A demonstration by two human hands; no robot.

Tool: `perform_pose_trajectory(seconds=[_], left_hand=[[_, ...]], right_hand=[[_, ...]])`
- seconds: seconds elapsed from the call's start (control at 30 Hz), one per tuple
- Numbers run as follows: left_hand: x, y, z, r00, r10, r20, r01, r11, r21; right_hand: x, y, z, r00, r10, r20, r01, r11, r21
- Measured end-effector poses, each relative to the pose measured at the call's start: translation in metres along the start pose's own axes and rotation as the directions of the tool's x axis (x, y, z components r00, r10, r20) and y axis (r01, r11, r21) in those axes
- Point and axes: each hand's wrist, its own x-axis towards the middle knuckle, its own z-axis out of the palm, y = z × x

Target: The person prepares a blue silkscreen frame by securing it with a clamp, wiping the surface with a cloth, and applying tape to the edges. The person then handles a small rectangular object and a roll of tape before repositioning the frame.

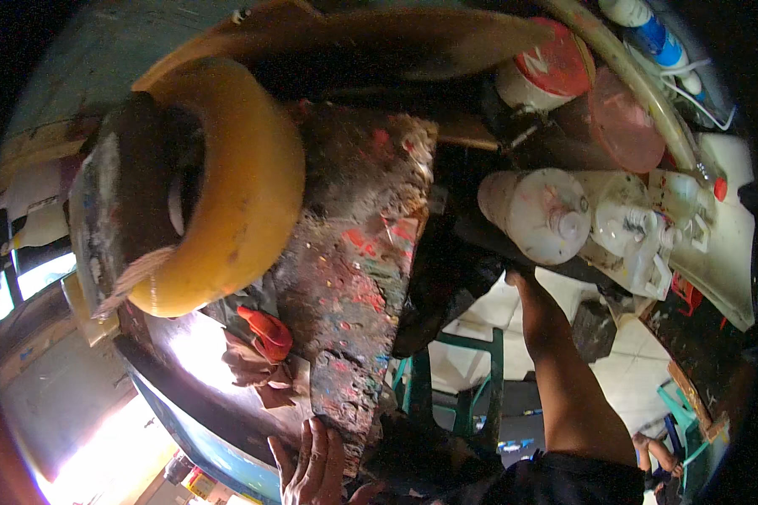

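My left hand (307, 467) rests at the near edge of a worn, paint-spattered workbench (354, 269), its fingers stretched out and holding nothing. My right arm (560, 370) reaches forward past the bench's right side. At its end, my right hand (514, 279) meets a black, bag-like thing (455, 278) below the bottles; its fingers are hidden in the dark. Just beyond it, a whitish plastic bottle (552, 219) lies with its cap toward the right. On the bench, a red object (266, 333) of unclear kind sits by crumpled brown paper (269, 379).
A large yellow-orange ring (261, 185) looms over the bench's left part. More cloudy plastic jugs (627, 223) crowd the right, with a red-lidded tub (547, 63) behind. A green plastic chair (480, 370) stands below my right arm. Another person's hand (661, 454) shows at lower right.
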Motion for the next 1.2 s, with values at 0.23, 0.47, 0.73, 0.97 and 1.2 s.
perform_pose_trajectory(seconds=[0.23,0.47,0.73,0.97,1.2], left_hand=[[0.003,0.006,-0.001,0.999,0.033,-0.017,-0.032,0.997,0.064],[-0.001,-0.010,0.015,0.945,0.168,-0.279,-0.172,0.985,0.010],[-0.077,-0.039,0.053,0.579,0.164,-0.798,-0.532,0.818,-0.218],[-0.254,-0.120,0.172,0.541,-0.384,-0.748,0.106,0.914,-0.392],[-0.235,-0.119,0.243,0.228,-0.578,-0.784,0.009,0.806,-0.591]], right_hand=[[-0.050,0.036,0.034,0.667,-0.399,-0.628,0.289,0.917,-0.276],[-0.132,0.086,0.063,0.776,-0.305,-0.553,0.294,0.949,-0.112],[-0.286,0.126,0.059,0.706,-0.315,-0.635,0.494,0.861,0.122],[-0.432,0.113,0.077,0.532,-0.379,-0.757,0.787,0.552,0.277],[-0.553,0.075,0.017,0.403,-0.505,-0.763,0.855,0.505,0.118]])
